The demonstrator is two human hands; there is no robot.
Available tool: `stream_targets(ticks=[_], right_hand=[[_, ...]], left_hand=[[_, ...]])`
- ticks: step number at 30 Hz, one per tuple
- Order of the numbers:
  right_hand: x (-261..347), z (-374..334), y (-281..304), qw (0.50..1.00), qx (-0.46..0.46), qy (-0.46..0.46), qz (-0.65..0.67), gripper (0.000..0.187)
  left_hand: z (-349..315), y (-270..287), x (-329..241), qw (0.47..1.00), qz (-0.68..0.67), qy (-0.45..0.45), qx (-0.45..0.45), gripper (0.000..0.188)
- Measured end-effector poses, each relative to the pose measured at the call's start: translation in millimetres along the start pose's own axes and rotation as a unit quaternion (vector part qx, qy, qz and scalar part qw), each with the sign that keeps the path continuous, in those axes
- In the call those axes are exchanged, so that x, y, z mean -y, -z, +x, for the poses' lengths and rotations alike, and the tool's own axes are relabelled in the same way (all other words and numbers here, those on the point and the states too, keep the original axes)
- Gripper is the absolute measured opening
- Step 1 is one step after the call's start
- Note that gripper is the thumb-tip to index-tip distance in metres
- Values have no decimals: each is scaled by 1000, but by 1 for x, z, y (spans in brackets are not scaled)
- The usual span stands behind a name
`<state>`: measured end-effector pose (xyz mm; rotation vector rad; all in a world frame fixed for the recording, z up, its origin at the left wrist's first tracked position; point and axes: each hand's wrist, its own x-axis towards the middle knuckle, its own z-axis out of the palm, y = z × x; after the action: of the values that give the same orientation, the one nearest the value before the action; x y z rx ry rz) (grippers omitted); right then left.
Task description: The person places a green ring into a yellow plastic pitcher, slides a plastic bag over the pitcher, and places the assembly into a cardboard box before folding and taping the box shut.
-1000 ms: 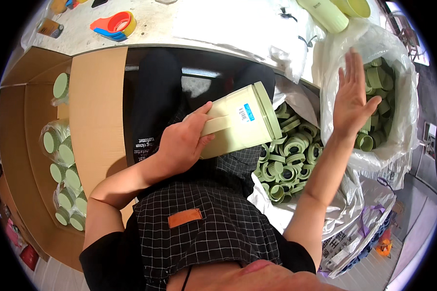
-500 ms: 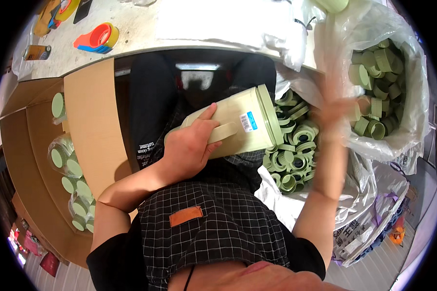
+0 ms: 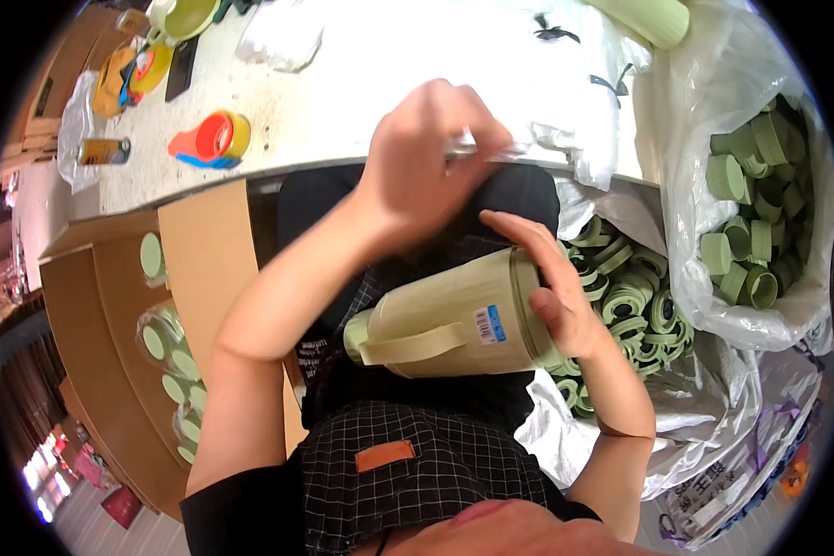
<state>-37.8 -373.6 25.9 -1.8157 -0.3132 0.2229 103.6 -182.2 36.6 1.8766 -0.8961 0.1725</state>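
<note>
A pale green thermos jug (image 3: 435,320) with a side handle and a blue-and-white label lies across my lap, its narrower, capped end to the left. My right hand (image 3: 570,301) cups the wide end of it, fingers over the rim and thumb against the end. Above the jug, at the table's front edge, my left hand (image 3: 426,153) is blurred by motion. Its thumb and fingers come together on what looks like clear plastic bag film (image 3: 468,145). The exact grip is smeared.
An open carton (image 3: 102,324) with wrapped green-capped items stands at left. On the right are a plastic-lined bag (image 3: 690,250) of green caps and a sack of green rings (image 3: 635,306). The white table (image 3: 306,125) holds tape rolls (image 3: 218,139), a can (image 3: 104,151) and plastic sheets.
My left hand has let go of the jug's handle and moved up to the table edge. My right hand has come from the right-hand bag onto the jug's wide end.
</note>
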Motion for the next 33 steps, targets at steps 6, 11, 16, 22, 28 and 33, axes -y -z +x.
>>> stream_targets(ticks=[6,11,16,22,28,33], right_hand=[[-17,8,0,996,-30,12,88,61],[-28,30,1,956,-83,-132,248,48],[-48,51,0,933,-275,-158,170,32],[-53,41,7,903,-382,-104,170,22],[-45,39,-11,932,-326,-1,158,32],[-119,-2,33,751,-515,2,413,8]], left_hand=[[13,-41,139,967,122,209,75,18],[20,-38,133,960,35,277,3,26],[17,-54,55,894,-339,293,-21,26],[-7,-52,19,918,-301,255,-30,15],[-28,-70,3,959,-227,161,58,12],[-21,-16,13,715,-656,223,96,14]])
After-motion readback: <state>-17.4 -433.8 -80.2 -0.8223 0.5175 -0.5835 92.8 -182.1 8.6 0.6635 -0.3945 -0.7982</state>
